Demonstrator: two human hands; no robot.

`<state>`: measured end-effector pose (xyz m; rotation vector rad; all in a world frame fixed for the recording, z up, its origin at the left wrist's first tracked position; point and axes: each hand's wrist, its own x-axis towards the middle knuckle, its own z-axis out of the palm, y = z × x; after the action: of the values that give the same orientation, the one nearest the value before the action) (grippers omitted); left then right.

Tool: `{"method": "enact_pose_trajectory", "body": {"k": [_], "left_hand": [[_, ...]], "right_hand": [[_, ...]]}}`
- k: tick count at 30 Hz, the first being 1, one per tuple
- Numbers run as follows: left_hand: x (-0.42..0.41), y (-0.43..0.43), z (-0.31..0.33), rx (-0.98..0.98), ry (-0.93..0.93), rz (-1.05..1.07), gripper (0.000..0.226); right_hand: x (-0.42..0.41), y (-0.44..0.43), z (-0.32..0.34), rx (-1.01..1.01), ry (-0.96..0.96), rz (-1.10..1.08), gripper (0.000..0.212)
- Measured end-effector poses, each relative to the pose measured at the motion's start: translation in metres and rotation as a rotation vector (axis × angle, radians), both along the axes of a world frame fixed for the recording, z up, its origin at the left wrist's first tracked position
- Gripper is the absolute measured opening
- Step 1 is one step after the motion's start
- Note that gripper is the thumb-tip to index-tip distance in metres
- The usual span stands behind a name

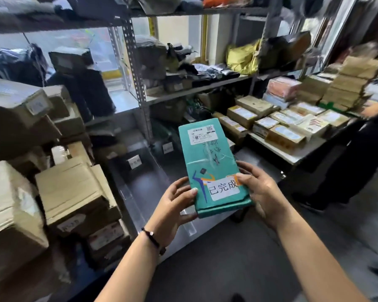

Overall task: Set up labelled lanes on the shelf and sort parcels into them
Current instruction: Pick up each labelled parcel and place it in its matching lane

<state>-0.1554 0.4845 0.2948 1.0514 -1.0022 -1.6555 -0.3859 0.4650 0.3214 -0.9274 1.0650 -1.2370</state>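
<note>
I hold a flat teal parcel in front of me with both hands, above the low metal shelf. It carries a white shipping label near its far end and a white sticker with printed characters near my hands. My left hand grips the near left edge, thumb on top. My right hand grips the near right edge, its thumb pressing on the sticker's corner.
Stacked cardboard boxes fill the shelves at left. Dark bagged parcels and a yellow bag lie on the upper shelf. A table at right holds several labelled boxes. Another person stands at far right.
</note>
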Motion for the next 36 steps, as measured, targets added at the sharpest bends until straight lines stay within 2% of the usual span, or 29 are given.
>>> {"method": "enact_pose_trajectory", "body": {"k": [5, 13, 18, 24, 33, 36], "left_hand": [[-0.049, -0.043, -0.015, 0.059, -0.063, -0.014, 0.067], [-0.136, -0.119, -0.047, 0.180, -0.075, 0.006, 0.064], [-0.174, -0.164, -0.065, 0.220, -0.096, 0.062, 0.061], [-0.184, -0.217, -0.093, 0.327, -0.081, 0.139, 0.048], [-0.149, -0.318, -0.138, 0.397, -0.139, 0.277, 0.040], [-0.132, -0.343, -0.151, 0.424, -0.168, 0.359, 0.030]], "right_hand": [[-0.062, -0.018, -0.014, 0.145, 0.134, 0.043, 0.028], [-0.158, -0.085, -0.042, 0.265, 0.269, 0.168, 0.033], [-0.190, -0.142, -0.061, 0.328, 0.300, 0.207, 0.038], [-0.191, -0.216, -0.089, 0.454, 0.276, 0.317, 0.039], [-0.149, -0.347, -0.145, 0.601, 0.247, 0.469, 0.036], [-0.129, -0.385, -0.167, 0.635, 0.250, 0.531, 0.036]]}}
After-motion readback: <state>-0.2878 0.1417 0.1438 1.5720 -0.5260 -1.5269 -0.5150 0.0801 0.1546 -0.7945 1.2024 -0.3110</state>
